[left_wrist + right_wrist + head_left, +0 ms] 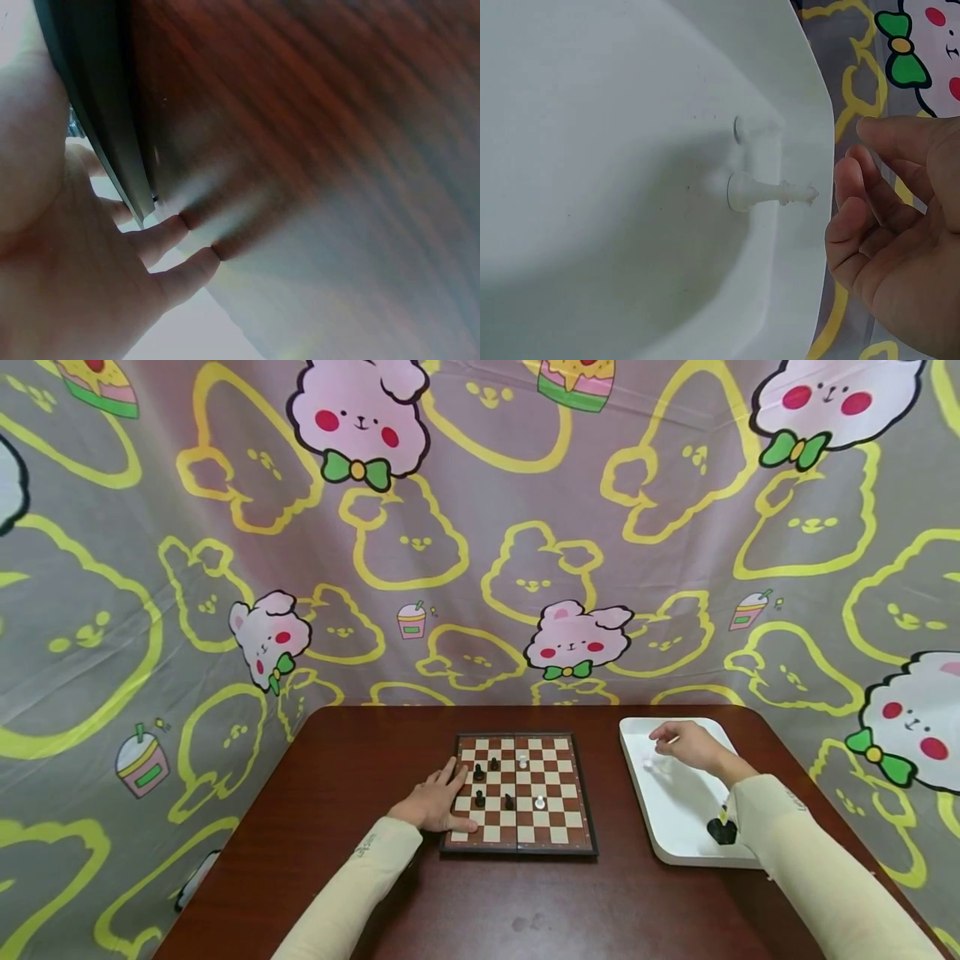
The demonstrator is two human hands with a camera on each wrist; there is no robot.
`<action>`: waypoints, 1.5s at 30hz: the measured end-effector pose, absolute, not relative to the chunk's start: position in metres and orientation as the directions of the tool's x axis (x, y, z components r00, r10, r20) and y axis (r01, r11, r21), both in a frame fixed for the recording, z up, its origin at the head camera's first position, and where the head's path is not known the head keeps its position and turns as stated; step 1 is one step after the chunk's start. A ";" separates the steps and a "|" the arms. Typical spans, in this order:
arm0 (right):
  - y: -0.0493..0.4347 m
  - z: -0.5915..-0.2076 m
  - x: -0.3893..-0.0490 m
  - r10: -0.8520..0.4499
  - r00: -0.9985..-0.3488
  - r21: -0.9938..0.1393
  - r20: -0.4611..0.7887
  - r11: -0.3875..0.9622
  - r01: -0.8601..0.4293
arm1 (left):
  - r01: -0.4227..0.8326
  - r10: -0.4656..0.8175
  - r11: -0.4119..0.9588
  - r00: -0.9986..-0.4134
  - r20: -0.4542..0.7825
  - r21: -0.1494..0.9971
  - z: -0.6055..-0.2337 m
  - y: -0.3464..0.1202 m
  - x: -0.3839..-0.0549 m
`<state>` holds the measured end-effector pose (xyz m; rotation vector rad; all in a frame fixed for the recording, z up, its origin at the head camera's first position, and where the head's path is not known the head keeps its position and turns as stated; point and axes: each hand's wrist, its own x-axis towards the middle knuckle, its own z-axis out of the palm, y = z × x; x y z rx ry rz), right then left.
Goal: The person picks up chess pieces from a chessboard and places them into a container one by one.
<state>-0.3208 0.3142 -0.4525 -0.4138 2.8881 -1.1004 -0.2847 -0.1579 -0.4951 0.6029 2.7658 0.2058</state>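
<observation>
My left hand [431, 802] rests at the left edge of a brown-and-cream chessboard [551, 835], thumb on the squares. In the left wrist view its fingers [187, 274] spread past the dark board edge [97, 97] to the table. Black chess pieces [478, 772] and two white chess pieces, a nearer one [540, 802] and a farther one [522, 761], stand on the board. Over the far end of a white tray [682, 843], my right hand [693, 747] has bent fingers with nothing between them. A tall white chess piece [761, 192] stands in the tray close to those fingertips.
A second white piece [750, 130] is beside the tall one. Black items [722, 832] with a yellowish bit lie at the tray's near end, partly behind the right sleeve [780, 818]. The brown table [375, 743] backs onto a patterned cloth [465, 610].
</observation>
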 end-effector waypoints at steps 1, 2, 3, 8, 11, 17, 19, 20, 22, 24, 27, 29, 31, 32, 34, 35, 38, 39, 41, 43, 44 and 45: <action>0.314 -0.452 -0.320 -0.255 -0.964 -0.654 0.074 0.718 -0.240 | 0.384 0.428 0.901 -0.865 -0.260 0.203 -0.496 -0.158 -0.285; 0.315 -0.451 -0.319 -0.255 -0.964 -0.653 0.074 0.718 -0.241 | 0.385 0.428 0.901 -0.865 -0.261 0.202 -0.497 -0.158 -0.285; 0.315 -0.450 -0.319 -0.255 -0.964 -0.652 0.076 0.719 -0.242 | 0.385 0.429 0.900 -0.866 -0.257 0.205 -0.498 -0.158 -0.285; 0.314 -0.449 -0.318 -0.255 -0.965 -0.649 0.068 0.723 -0.237 | 0.383 0.427 0.901 -0.867 -0.258 0.203 -0.497 -0.158 -0.285; 0.313 -0.448 -0.317 -0.251 -0.966 -0.655 0.056 0.722 -0.225 | 0.382 0.423 0.903 -0.866 -0.265 0.195 -0.494 -0.158 -0.284; 0.305 -0.445 -0.316 -0.259 -0.964 -0.660 0.062 0.713 -0.235 | 0.378 0.420 0.904 -0.869 -0.260 0.199 -0.491 -0.157 -0.282; 0.300 -0.444 -0.316 -0.262 -0.963 -0.655 0.070 0.716 -0.242 | 0.374 0.416 0.907 -0.870 -0.266 0.195 -0.490 -0.156 -0.282; 0.298 -0.443 -0.316 -0.271 -0.960 -0.650 0.076 0.716 -0.254 | 0.372 0.413 0.908 -0.870 -0.270 0.192 -0.491 -0.156 -0.282; 0.292 -0.442 -0.317 -0.271 -0.960 -0.645 0.076 0.720 -0.255 | 0.372 0.412 0.909 -0.870 -0.272 0.187 -0.491 -0.156 -0.283; 0.286 -0.440 -0.316 -0.280 -0.957 -0.641 0.076 0.722 -0.262 | 0.372 0.411 0.910 -0.871 -0.271 0.184 -0.492 -0.156 -0.283; 0.277 -0.438 -0.315 -0.299 -0.952 -0.644 0.069 0.715 -0.271 | 0.373 0.411 0.910 -0.871 -0.269 0.183 -0.494 -0.156 -0.285; 0.272 -0.437 -0.313 -0.316 -0.946 -0.650 0.070 0.705 -0.283 | 0.372 0.411 0.909 -0.873 -0.262 0.188 -0.496 -0.156 -0.285; 0.267 -0.437 -0.312 -0.335 -0.940 -0.654 0.071 0.696 -0.297 | 0.369 0.410 0.909 -0.874 -0.260 0.194 -0.497 -0.156 -0.286; 0.264 -0.436 -0.312 -0.344 -0.936 -0.654 0.071 0.693 -0.304 | 0.368 0.410 0.909 -0.875 -0.258 0.197 -0.497 -0.156 -0.286; 0.259 -0.437 -0.311 -0.345 -0.937 -0.656 0.057 0.695 -0.296 | 0.366 0.409 0.909 -0.875 -0.257 0.200 -0.497 -0.156 -0.286; 0.257 -0.437 -0.311 -0.348 -0.936 -0.654 0.048 0.698 -0.292 | 0.364 0.407 0.910 -0.876 -0.260 0.199 -0.497 -0.156 -0.286; 0.249 -0.436 -0.310 -0.358 -0.934 -0.652 0.016 0.704 -0.281 | 0.356 0.397 0.916 -0.875 -0.278 0.188 -0.496 -0.156 -0.285; 0.246 -0.436 -0.309 -0.360 -0.933 -0.650 0.013 0.706 -0.282 | 0.355 0.396 0.916 -0.875 -0.279 0.187 -0.495 -0.156 -0.285; 0.241 -0.436 -0.308 -0.377 -0.926 -0.647 0.012 0.703 -0.294 | 0.354 0.395 0.917 -0.874 -0.283 0.184 -0.494 -0.156 -0.285; 0.235 -0.437 -0.307 -0.389 -0.921 -0.651 0.012 0.696 -0.302 | 0.355 0.396 0.916 -0.874 -0.283 0.185 -0.492 -0.156 -0.284; 0.231 -0.437 -0.307 -0.395 -0.919 -0.648 0.012 0.696 -0.308 | 0.356 0.398 0.915 -0.874 -0.281 0.187 -0.491 -0.156 -0.283; 0.228 -0.438 -0.306 -0.401 -0.916 -0.647 0.010 0.696 -0.311 | 0.357 0.399 0.915 -0.874 -0.277 0.189 -0.491 -0.156 -0.283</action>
